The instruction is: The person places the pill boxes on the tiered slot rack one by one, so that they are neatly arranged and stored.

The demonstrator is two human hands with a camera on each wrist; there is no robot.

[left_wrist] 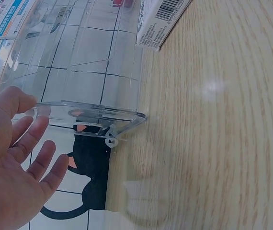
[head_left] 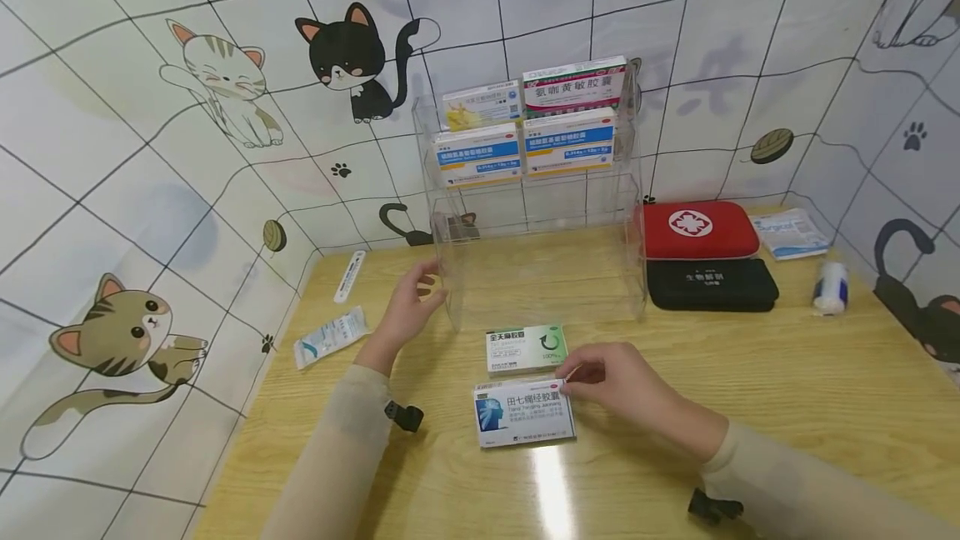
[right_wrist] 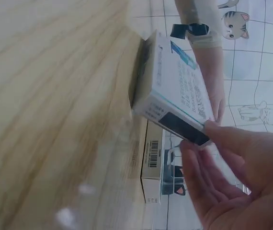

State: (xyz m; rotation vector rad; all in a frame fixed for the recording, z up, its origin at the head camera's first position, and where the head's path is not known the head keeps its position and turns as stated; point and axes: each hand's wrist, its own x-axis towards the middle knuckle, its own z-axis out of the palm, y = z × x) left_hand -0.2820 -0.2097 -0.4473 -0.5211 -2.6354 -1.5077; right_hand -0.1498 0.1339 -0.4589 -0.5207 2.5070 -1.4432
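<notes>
My right hand (head_left: 618,382) pinches the upper right corner of a white medicine box (head_left: 525,423) with a blue head picture, between thumb and fingers. In the right wrist view this box (right_wrist: 182,88) stands tilted, its lower edge close over the table. Just behind it is a green-and-white medicine box (head_left: 525,350); its end (right_wrist: 151,155) shows past the held one. At the left side of a clear acrylic display rack (head_left: 636,273), my left hand (head_left: 405,307) has loosely bent fingers, with thumb and fingertips (left_wrist: 41,120) right at the panel's edge (left_wrist: 93,108).
On the rack's upper tiers stand several medicine boxes (head_left: 480,157). To its right lie a red first-aid case (head_left: 712,232), a black case (head_left: 712,286), a surgical packet (head_left: 791,233) and a white bottle (head_left: 831,288). A white strip (head_left: 349,277) and a small packet (head_left: 331,337) lie left.
</notes>
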